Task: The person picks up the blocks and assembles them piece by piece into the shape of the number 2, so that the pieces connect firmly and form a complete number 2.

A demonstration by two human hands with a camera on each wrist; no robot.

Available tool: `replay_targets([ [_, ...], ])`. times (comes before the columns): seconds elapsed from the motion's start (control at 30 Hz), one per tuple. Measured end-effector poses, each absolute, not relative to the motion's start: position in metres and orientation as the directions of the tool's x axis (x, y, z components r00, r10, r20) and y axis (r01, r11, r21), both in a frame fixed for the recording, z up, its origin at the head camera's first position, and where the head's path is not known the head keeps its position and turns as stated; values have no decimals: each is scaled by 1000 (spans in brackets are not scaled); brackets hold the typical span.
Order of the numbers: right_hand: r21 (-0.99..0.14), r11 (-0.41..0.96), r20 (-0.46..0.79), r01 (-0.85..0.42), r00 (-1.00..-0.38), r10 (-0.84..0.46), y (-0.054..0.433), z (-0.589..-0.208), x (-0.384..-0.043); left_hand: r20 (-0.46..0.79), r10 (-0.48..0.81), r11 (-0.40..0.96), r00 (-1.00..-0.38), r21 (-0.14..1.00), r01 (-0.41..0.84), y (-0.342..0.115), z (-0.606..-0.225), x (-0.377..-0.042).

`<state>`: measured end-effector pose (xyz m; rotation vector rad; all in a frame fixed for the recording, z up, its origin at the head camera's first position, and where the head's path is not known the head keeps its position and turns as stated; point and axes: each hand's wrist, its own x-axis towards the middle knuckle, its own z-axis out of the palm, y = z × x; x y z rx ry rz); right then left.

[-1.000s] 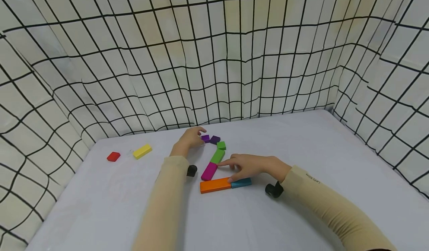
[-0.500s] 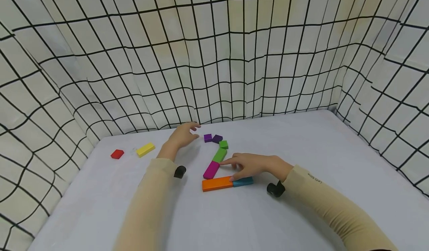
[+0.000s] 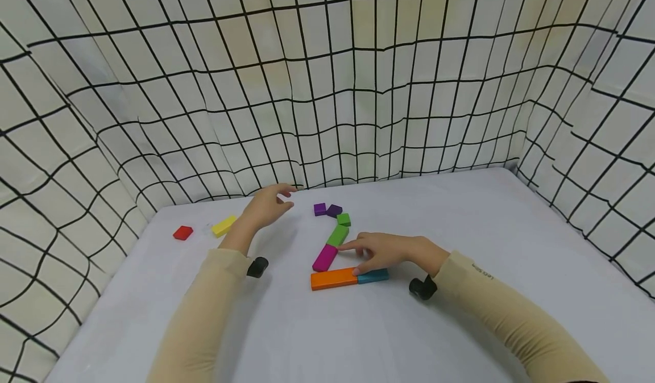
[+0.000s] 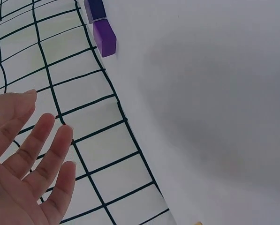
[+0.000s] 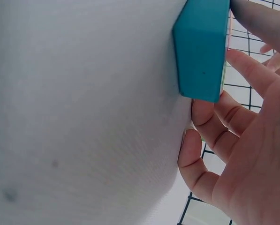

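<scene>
My left hand point(image 3: 264, 205) hovers above the back left of the table, holding nothing, its fingers loosely bent and spread in the left wrist view. To its right sit a purple block point(image 3: 319, 209) and a dark purple block point(image 3: 335, 211). These continue a bent line through a small green block point(image 3: 344, 220), a longer green block point(image 3: 338, 236) and a magenta block point(image 3: 324, 258). Below lies an orange block point(image 3: 334, 279), end to end with a blue block point(image 3: 373, 276). My right hand point(image 3: 391, 250) rests there, index fingertip at the magenta block, thumb on the orange block near the blue one.
A red block point(image 3: 183, 233) lies at the far left of the white table point(image 3: 450, 337). Beside it is a yellow block point(image 3: 223, 226), partly behind the left wrist. Black netting point(image 3: 378, 93) over pale sheeting rises behind the table and on both sides.
My left hand has moved left, away from the purple block, and holds nothing. The right hand stays on the magenta and orange blocks. The head view has shifted slightly.
</scene>
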<state>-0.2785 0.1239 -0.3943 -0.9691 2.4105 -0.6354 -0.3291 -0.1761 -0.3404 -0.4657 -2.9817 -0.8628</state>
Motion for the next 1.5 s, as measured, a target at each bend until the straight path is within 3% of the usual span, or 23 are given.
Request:
replay_targets([
  [0.77, -547, 656, -245, -521, -649, -720, 124, -394, -279, 169, 293, 779, -941, 528, 337, -208, -341, -301],
  [1.5, -519, 658, -235, -546, -649, -724, 122, -393, -278, 168, 184, 828, -968, 505, 245, -268, -341, -283],
])
